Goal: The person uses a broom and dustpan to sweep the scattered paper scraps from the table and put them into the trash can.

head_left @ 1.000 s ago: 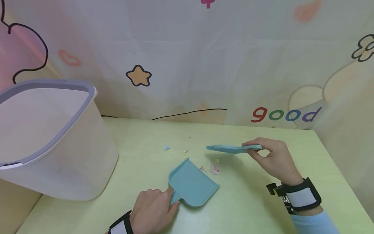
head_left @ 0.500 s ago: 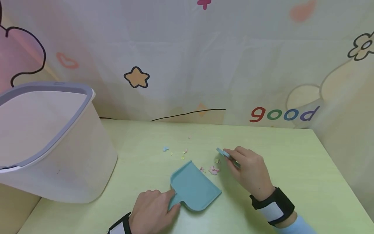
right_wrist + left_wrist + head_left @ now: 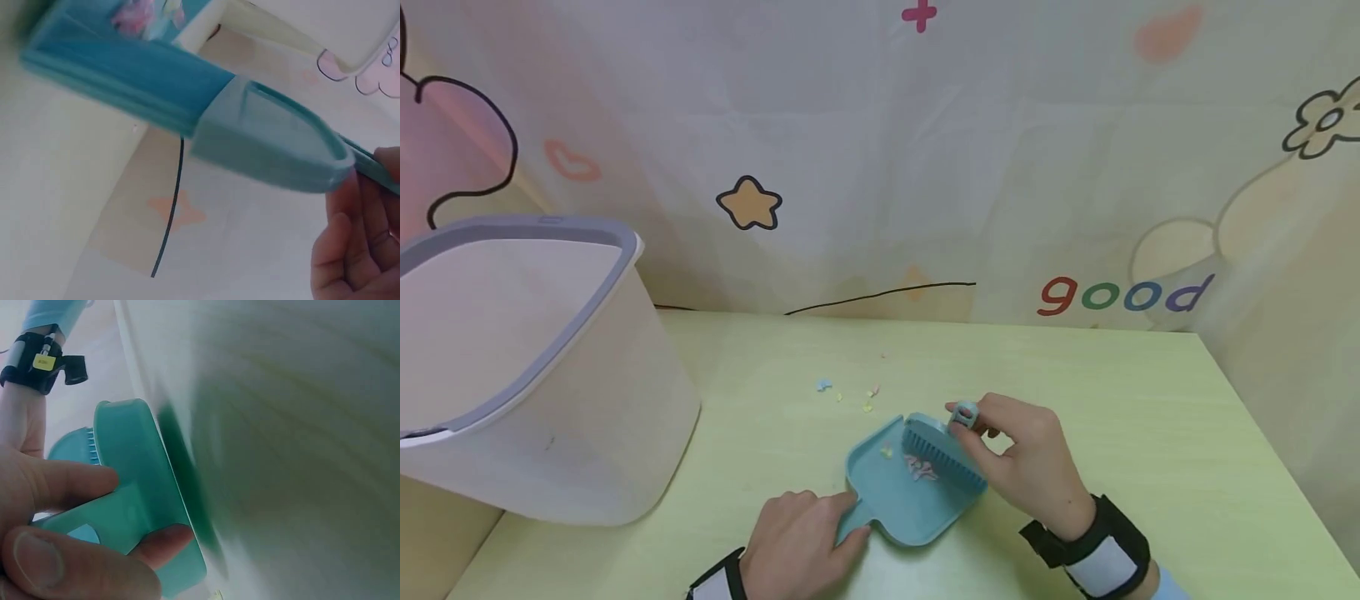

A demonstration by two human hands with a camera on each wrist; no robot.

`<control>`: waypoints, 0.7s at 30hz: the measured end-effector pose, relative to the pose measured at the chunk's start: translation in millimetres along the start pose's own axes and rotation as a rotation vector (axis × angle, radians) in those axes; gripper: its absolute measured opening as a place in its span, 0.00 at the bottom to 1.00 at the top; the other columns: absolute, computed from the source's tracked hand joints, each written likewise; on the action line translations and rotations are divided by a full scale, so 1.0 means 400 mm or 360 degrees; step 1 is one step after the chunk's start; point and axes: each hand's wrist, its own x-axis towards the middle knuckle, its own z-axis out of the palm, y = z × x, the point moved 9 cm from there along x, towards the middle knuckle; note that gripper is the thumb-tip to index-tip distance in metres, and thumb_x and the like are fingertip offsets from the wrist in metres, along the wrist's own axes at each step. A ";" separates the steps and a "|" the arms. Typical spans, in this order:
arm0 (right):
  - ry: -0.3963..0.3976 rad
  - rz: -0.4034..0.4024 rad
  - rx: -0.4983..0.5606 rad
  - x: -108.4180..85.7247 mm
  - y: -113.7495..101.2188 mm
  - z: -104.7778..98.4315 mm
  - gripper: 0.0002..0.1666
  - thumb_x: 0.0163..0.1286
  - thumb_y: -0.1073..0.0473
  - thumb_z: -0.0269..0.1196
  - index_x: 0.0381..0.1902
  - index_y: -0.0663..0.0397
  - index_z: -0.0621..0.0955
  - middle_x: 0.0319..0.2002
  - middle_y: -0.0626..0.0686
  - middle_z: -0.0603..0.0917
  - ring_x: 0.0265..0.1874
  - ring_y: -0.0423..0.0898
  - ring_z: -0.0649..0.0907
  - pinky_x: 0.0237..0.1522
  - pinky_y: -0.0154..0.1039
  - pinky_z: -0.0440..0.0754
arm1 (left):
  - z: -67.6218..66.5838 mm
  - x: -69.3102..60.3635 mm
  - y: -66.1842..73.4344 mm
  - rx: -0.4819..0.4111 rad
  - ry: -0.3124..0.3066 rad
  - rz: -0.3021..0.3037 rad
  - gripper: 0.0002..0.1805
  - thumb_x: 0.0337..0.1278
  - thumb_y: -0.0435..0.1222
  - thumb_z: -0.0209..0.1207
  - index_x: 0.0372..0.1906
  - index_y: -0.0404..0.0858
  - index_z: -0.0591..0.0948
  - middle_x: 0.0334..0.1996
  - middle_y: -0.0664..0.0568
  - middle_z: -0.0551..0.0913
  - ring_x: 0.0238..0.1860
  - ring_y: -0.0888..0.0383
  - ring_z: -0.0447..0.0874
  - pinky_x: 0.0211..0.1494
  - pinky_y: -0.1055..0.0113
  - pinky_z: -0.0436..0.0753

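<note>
A small blue dustpan [image 3: 895, 512] lies on the table, its short handle pinched between the thumb and fingers of my left hand [image 3: 797, 546]. In the left wrist view, those fingers hold the underside of the dustpan [image 3: 134, 450]. My right hand [image 3: 1033, 454] pinches the handle of a matching small brush [image 3: 936, 446]. Its bristles are over the dustpan's open edge. Pink paper scraps [image 3: 920, 468] and a yellow scrap [image 3: 887, 452] lie in the pan beside the bristles. In the right wrist view the brush [image 3: 275, 137] reaches across the pan from my fingers.
A large white bin [image 3: 602, 400] with a grey-purple rim stands at the left of the pale green table [image 3: 1112, 400]. Behind the pan lie a blue scrap [image 3: 823, 385] and several tiny yellow and pink scraps. A printed curtain [image 3: 865, 167] hangs along the back.
My right hand has turned the brush and brought it left and down to the dustpan. The nearest pink and yellow scraps have moved from the table into the pan. My left hand keeps its hold.
</note>
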 end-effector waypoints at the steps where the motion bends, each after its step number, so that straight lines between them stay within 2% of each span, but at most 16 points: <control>1: 0.0025 0.0014 0.0017 0.003 0.003 -0.010 0.13 0.57 0.70 0.76 0.39 0.50 0.89 0.31 0.44 0.89 0.25 0.34 0.81 0.29 0.26 0.77 | 0.001 -0.001 -0.001 0.0001 0.0004 -0.0003 0.23 0.60 0.52 0.64 0.19 0.52 0.65 0.12 0.65 0.54 0.14 0.67 0.56 0.17 0.68 0.56; 6: 0.0137 0.0065 -0.0003 0.015 0.020 -0.055 0.13 0.55 0.72 0.76 0.32 0.50 0.87 0.36 0.51 0.92 0.25 0.37 0.83 0.30 0.25 0.76 | 0.005 -0.004 -0.002 0.0045 0.0011 0.0005 0.23 0.61 0.52 0.64 0.20 0.52 0.65 0.11 0.64 0.56 0.13 0.67 0.57 0.18 0.68 0.56; 9: 0.0142 0.0065 -0.0069 0.017 0.028 -0.065 0.14 0.55 0.72 0.76 0.36 0.52 0.88 0.34 0.49 0.92 0.25 0.38 0.84 0.30 0.25 0.77 | 0.006 -0.007 0.000 0.0074 0.0003 0.0014 0.22 0.61 0.52 0.64 0.21 0.51 0.66 0.11 0.64 0.56 0.13 0.67 0.57 0.18 0.68 0.56; 14: 0.0081 0.0025 -0.0143 0.012 0.041 -0.045 0.19 0.55 0.71 0.77 0.44 0.52 0.90 0.29 0.44 0.88 0.26 0.37 0.82 0.28 0.25 0.76 | 0.004 -0.012 0.004 0.0108 0.0000 0.0020 0.22 0.61 0.52 0.64 0.21 0.51 0.65 0.11 0.63 0.56 0.13 0.67 0.56 0.17 0.68 0.55; 18: 0.0026 -0.0049 -0.0234 0.005 0.042 -0.017 0.18 0.54 0.71 0.78 0.43 0.53 0.90 0.29 0.43 0.86 0.26 0.35 0.81 0.25 0.25 0.74 | 0.001 -0.015 0.005 0.0114 0.0002 0.0024 0.22 0.61 0.52 0.64 0.21 0.51 0.66 0.11 0.63 0.56 0.13 0.67 0.56 0.17 0.68 0.54; 21: 0.0040 -0.0078 -0.0320 0.001 0.036 -0.009 0.16 0.53 0.70 0.78 0.41 0.54 0.90 0.28 0.42 0.85 0.26 0.35 0.82 0.26 0.26 0.76 | -0.003 -0.015 0.006 0.0125 0.0007 0.0031 0.22 0.61 0.52 0.64 0.20 0.51 0.66 0.11 0.63 0.56 0.13 0.67 0.56 0.17 0.68 0.54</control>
